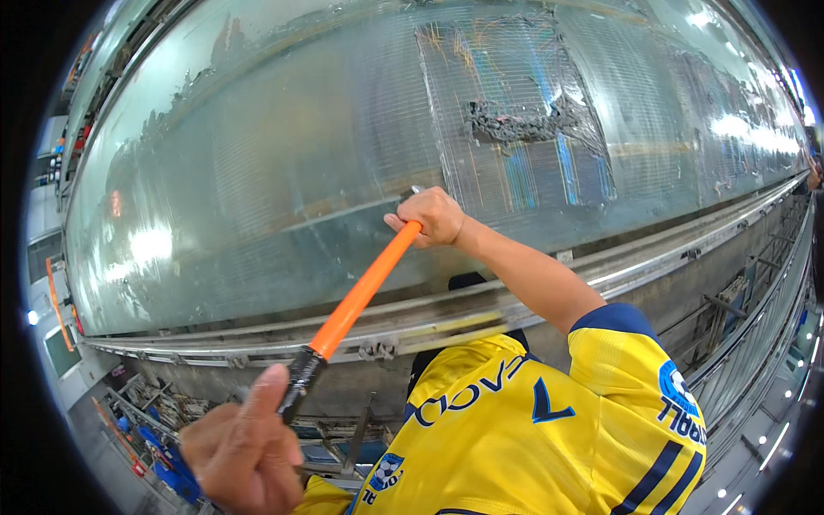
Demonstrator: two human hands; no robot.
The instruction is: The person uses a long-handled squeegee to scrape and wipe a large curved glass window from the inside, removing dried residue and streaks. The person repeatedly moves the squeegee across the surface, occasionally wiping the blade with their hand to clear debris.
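My right hand (pixel 433 215) is closed round the upper end of a long orange pole (pixel 367 290), over the near part of a large wet, greenish, glassy sheet (pixel 283 154). A small metal end pokes out just beyond the fist; whatever else is fixed there is hidden. Lower left, my left hand (pixel 245 451) wraps the pole's black grip, its thumb lying along it; this hand is slightly blurred. The pole slants from lower left to upper right. Beyond my right hand, a dark rectangular patch (pixel 519 163) with coloured streaks carries a ridge of grey sludge (pixel 515 122).
A metal rail (pixel 257 339) runs along the sheet's near edge, close to my body. Below it lies a trough with metal framework (pixel 721 309) at the right. Blue items (pixel 167 459) and orange bars (pixel 58 305) stand at the far left. Another person's hand (pixel 814 174) shows at the right rim.
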